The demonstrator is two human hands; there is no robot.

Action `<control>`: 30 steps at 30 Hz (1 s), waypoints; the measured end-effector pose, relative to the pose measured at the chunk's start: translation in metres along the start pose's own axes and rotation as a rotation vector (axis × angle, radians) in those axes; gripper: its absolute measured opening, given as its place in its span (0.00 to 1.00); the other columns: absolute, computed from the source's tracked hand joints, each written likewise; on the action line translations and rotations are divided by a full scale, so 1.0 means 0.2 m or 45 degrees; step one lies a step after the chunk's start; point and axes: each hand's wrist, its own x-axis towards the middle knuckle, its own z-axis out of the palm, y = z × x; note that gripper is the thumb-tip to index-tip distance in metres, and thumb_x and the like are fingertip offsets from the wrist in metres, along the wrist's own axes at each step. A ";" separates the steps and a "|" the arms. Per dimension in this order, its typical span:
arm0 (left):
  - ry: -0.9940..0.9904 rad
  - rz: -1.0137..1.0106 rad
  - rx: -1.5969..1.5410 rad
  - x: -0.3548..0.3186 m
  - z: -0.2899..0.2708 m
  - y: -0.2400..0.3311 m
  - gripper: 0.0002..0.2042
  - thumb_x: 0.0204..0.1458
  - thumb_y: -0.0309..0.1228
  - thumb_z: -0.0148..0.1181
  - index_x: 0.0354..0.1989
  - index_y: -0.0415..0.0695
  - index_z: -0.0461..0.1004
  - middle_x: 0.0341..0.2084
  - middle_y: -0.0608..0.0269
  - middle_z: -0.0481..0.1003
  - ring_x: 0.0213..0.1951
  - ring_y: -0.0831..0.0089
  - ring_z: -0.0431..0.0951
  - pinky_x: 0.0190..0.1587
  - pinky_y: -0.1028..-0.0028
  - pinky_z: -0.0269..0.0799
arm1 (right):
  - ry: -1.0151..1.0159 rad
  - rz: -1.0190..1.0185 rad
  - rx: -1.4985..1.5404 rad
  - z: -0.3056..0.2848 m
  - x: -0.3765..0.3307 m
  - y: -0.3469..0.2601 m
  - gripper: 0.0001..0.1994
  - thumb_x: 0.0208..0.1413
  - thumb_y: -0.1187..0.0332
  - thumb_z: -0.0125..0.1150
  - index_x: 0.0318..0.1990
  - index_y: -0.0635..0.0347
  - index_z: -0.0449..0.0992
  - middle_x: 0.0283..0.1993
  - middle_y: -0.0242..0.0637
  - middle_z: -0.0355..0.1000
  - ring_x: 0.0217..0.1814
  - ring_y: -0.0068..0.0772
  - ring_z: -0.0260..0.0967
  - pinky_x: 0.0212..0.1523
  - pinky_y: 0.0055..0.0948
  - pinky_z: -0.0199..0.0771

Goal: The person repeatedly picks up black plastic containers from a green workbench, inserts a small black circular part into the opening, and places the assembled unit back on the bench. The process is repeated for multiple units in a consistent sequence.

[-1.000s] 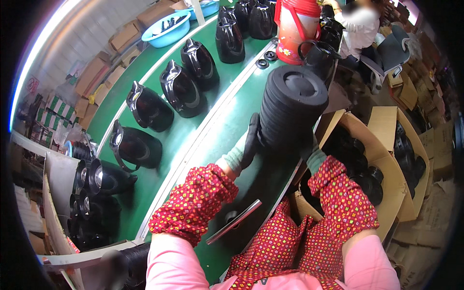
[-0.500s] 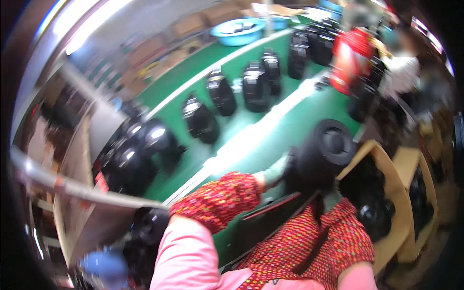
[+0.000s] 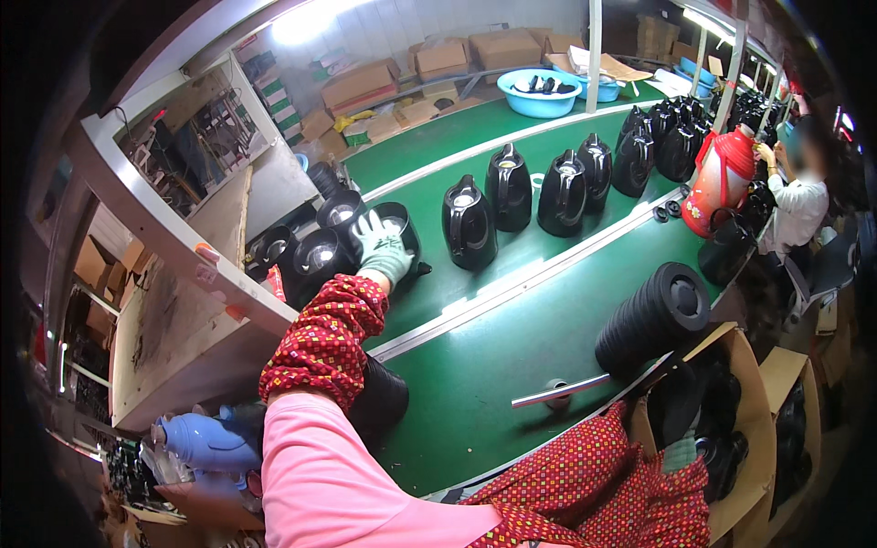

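The left hand (image 3: 382, 248), in a grey-green glove, is reaching out to the far left and resting on the rim of an open black jug (image 3: 395, 239) at the left end of the green counter (image 3: 512, 365), fingers spread apart over the opening. The right hand (image 3: 681, 452) is lying low at the near right beside a cardboard box (image 3: 744, 402); whether it is gripping anything cannot be told. A stack of black lids (image 3: 653, 318) is lying on its side near the box.
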 end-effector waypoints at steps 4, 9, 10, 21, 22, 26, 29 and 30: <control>0.067 0.186 0.250 0.10 0.25 -0.14 0.16 0.61 0.37 0.55 0.58 0.56 0.76 0.49 0.56 0.77 0.50 0.56 0.77 0.54 0.46 0.66 | 0.190 0.187 0.227 0.01 -0.16 0.06 0.25 0.75 0.49 0.44 0.64 0.57 0.74 0.62 0.39 0.75 0.60 0.39 0.73 0.66 0.40 0.71; -0.111 0.448 0.086 -0.06 -0.03 -0.05 0.23 0.55 0.47 0.66 0.55 0.49 0.76 0.50 0.58 0.77 0.50 0.59 0.79 0.55 0.58 0.71 | 0.171 0.385 -0.190 0.49 -0.34 -0.39 0.27 0.72 0.46 0.49 0.61 0.60 0.76 0.55 0.37 0.78 0.50 0.30 0.76 0.55 0.31 0.73; -0.053 0.540 0.026 -0.17 -0.20 0.00 0.22 0.54 0.45 0.67 0.53 0.48 0.77 0.50 0.57 0.77 0.50 0.58 0.79 0.54 0.59 0.72 | 0.084 0.309 -0.235 0.54 -0.38 -0.43 0.26 0.73 0.49 0.48 0.62 0.61 0.76 0.55 0.36 0.78 0.51 0.29 0.76 0.56 0.31 0.74; 0.331 2.065 -0.214 -1.21 -1.09 0.31 0.16 0.52 0.35 0.63 0.49 0.50 0.80 0.57 0.62 0.74 0.52 0.62 0.76 0.63 0.57 0.70 | -0.356 0.687 -0.045 1.03 -0.43 -0.96 0.42 0.60 0.52 0.72 0.76 0.57 0.57 0.68 0.42 0.65 0.61 0.31 0.72 0.53 0.29 0.80; 0.373 2.143 -0.315 -1.28 -1.10 0.37 0.16 0.52 0.34 0.62 0.50 0.50 0.81 0.57 0.61 0.74 0.52 0.62 0.76 0.62 0.56 0.70 | -0.610 0.304 -0.112 0.91 -0.42 -0.76 0.40 0.60 0.54 0.72 0.74 0.60 0.61 0.66 0.40 0.68 0.59 0.30 0.74 0.54 0.30 0.80; 0.392 2.177 -0.773 -1.35 -1.09 0.41 0.26 0.47 0.33 0.69 0.58 0.46 0.78 0.58 0.52 0.73 0.58 0.55 0.74 0.66 0.55 0.67 | -0.477 0.520 0.351 0.85 -0.69 -0.92 0.33 0.65 0.63 0.67 0.73 0.63 0.61 0.66 0.44 0.72 0.65 0.35 0.72 0.68 0.36 0.74; 0.305 1.617 -1.167 -1.32 -1.06 0.48 0.35 0.51 0.28 0.72 0.70 0.42 0.66 0.71 0.43 0.63 0.67 0.42 0.69 0.68 0.53 0.65 | -0.068 0.567 0.504 0.42 -0.95 -0.61 0.26 0.69 0.59 0.63 0.67 0.66 0.70 0.62 0.39 0.75 0.61 0.33 0.75 0.65 0.34 0.75; 0.119 1.500 -1.326 -1.30 -0.93 0.50 0.36 0.53 0.26 0.70 0.72 0.42 0.63 0.72 0.44 0.61 0.68 0.45 0.68 0.69 0.55 0.66 | -0.018 0.558 0.533 0.38 -1.00 -0.63 0.27 0.69 0.58 0.62 0.67 0.66 0.69 0.62 0.40 0.75 0.62 0.33 0.75 0.65 0.34 0.75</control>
